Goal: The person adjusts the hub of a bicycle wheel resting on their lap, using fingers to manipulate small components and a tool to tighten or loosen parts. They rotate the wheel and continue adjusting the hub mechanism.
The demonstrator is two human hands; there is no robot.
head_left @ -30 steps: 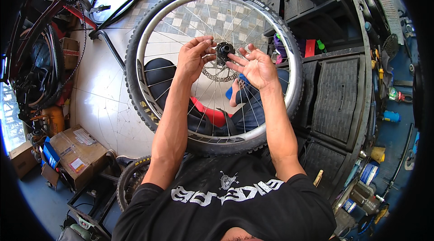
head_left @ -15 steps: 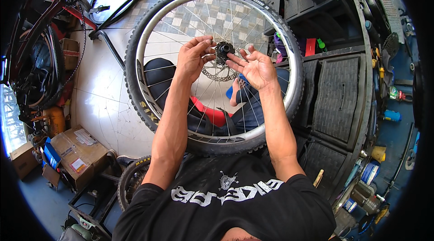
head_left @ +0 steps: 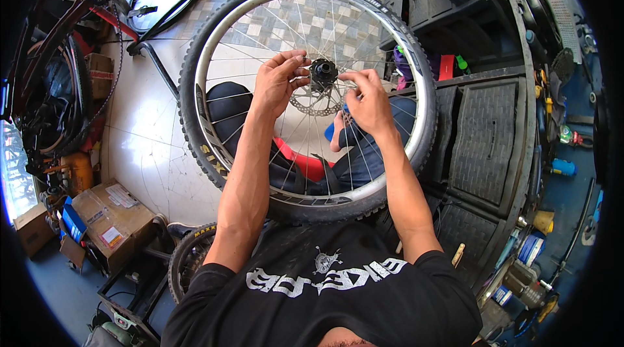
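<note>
A bicycle wheel point(head_left: 422, 87) with a knobby black tyre and silver rim lies across my lap. At its centre is a black hub point(head_left: 323, 72), with a brake disc point(head_left: 314, 109) below it. My left hand point(head_left: 279, 80) is just left of the hub, thumb and index fingertips pinched together on something tiny that I cannot make out. On the other side, my right hand point(head_left: 369, 101) stretches its index finger to the hub's right edge, the thumb apart and the other fingers bent. Nothing shows in the right hand.
My legs point(head_left: 227, 116) show through the spokes. Cardboard boxes point(head_left: 110, 220) and a red bicycle frame point(head_left: 71, 2) stand at left. Black woven-pattern drawers point(head_left: 484, 145) are close on the right, beside a rack of tools and bottles point(head_left: 530, 249). Another tyre point(head_left: 188, 259) lies near my left elbow.
My right hand has turned from palm up with spread fingers to palm down, index finger pointing at the hub. My left hand keeps its pinch in place.
</note>
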